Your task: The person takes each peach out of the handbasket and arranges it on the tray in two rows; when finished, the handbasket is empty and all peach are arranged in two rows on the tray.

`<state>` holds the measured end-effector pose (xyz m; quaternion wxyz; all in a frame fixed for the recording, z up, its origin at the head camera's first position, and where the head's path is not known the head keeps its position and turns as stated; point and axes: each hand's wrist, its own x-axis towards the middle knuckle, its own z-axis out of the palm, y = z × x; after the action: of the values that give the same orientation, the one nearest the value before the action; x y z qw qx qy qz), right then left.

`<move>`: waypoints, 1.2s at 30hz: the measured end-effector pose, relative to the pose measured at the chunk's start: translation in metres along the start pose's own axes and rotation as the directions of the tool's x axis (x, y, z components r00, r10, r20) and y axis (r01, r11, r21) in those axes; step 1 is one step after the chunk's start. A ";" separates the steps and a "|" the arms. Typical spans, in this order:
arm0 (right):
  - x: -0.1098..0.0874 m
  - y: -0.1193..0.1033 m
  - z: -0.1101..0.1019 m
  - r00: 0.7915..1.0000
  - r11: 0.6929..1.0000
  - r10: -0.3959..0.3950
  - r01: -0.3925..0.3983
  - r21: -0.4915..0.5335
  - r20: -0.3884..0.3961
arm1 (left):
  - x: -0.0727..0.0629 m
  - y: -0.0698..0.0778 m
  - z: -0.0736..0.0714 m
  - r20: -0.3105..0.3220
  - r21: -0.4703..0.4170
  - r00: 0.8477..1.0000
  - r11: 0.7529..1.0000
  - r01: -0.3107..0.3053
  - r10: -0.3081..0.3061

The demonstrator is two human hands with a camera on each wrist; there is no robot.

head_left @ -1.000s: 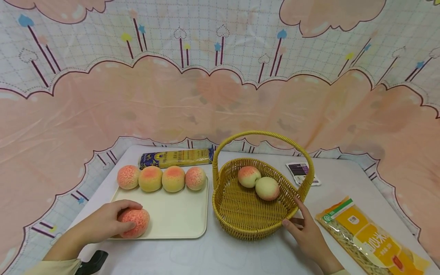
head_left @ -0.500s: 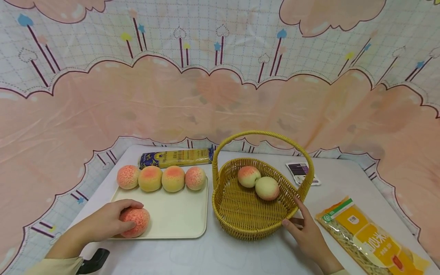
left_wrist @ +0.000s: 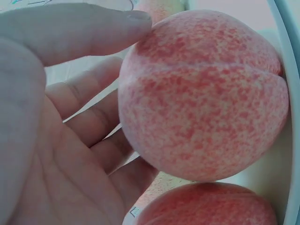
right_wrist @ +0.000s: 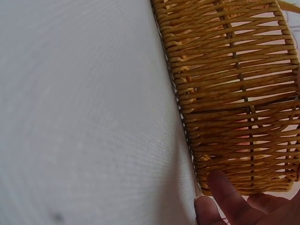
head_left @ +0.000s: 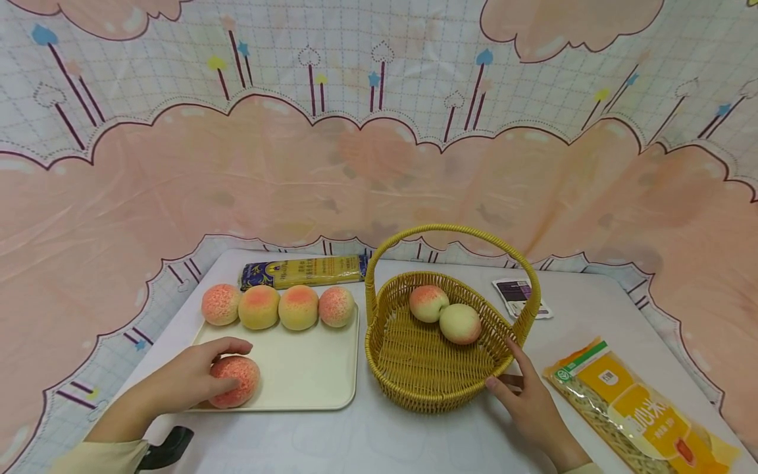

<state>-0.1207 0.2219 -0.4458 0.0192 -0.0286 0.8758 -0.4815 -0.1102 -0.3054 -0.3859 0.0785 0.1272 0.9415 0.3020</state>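
My left hand [head_left: 186,378] is loosely spread around a pink-speckled peach [head_left: 239,382] at the near left of a cream tray [head_left: 308,375]. Its thumb lies along the peach's near side, and the index finger is raised off the top. In the left wrist view the peach [left_wrist: 201,98] sits beside the tray rim, with gaps between the fingers behind it. On the right, my right hand [head_left: 530,408] touches the near right side of a yellow wicker basket [head_left: 438,388]. Right wrist view: fingertips [right_wrist: 222,185] rest low against the basket weave [right_wrist: 234,93]. Two pale peaches [head_left: 460,324] lie inside.
Several peaches [head_left: 259,307] stand in a row along the tray's far edge. Behind them lies a blue-and-yellow packet [head_left: 320,271]. A small dark-and-white sachet [head_left: 521,297] is behind the basket, and an orange bag [head_left: 636,415] lies right of my right hand.
My left hand's fingers have loosened from the speckled peach; the index finger has lifted off it. The peach has shifted slightly right. My right hand and the basket stay put.
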 end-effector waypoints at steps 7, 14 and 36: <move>0.002 0.001 0.000 1.000 1.000 0.020 -0.020 0.004 0.015 | 0.003 0.001 0.002 0.009 0.002 1.000 1.000 0.027 -0.027; 0.001 0.001 0.001 1.000 1.000 0.013 -0.013 0.005 0.009 | 0.002 0.001 0.000 0.022 0.001 0.999 0.999 0.043 -0.043; 0.001 0.001 0.002 1.000 1.000 0.005 -0.005 -0.004 -0.001 | 0.002 0.000 0.001 0.010 0.010 1.000 1.000 0.006 -0.007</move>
<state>-0.1212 0.2208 -0.4479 0.0199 -0.0261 0.8767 -0.4798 -0.1120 -0.3045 -0.3868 0.0837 0.1261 0.9429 0.2966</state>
